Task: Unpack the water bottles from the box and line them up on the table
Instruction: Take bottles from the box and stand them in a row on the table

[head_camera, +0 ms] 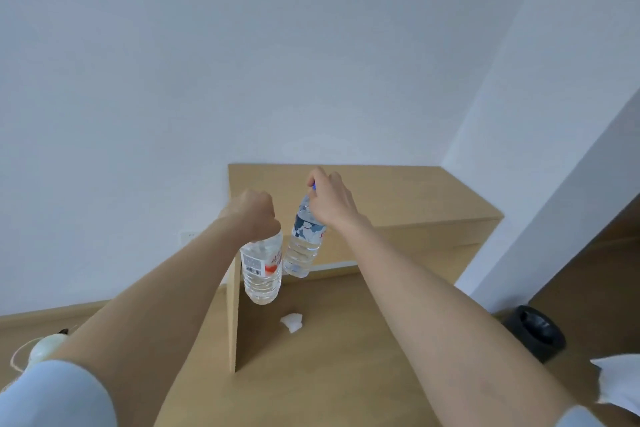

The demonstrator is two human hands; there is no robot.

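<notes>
Fingers of the left hand (258, 213) are curled shut around the neck of a clear bottle (262, 270), and those of the right hand (330, 198) are pinched together around the blue cap end of a second bottle (304, 239); both bottles hang in the air, off every surface.

Behind everything stands a plain white wall (242, 45), meeting another white wall at a corner on the right. Below it spreads the wooden table (346, 374), light brown, with a raised wooden shelf (398, 194) at its back and an upright wooden panel (232, 315) running down from the shelf's left end. Both bare forearms reach forward over the table, pale blue sleeves (59, 395) pushed up near the bottom corners.

At the right, beyond the table edge, sits a black round bin (535, 333) (lined with something shiny), and a white sheet (620, 381) pokes in from the right edge. At the lower left lies a pale round object (43, 348) with a thin cord, too blurred to name.

The left bottle hangs in front of the panel, its white label showing a barcode and a red mark. The right bottle tilts, base toward the left bottle, label blue and white; the two bottles are just beside each other, nearly touching. On the table below them lies a small crumpled white scrap (292, 322).
</notes>
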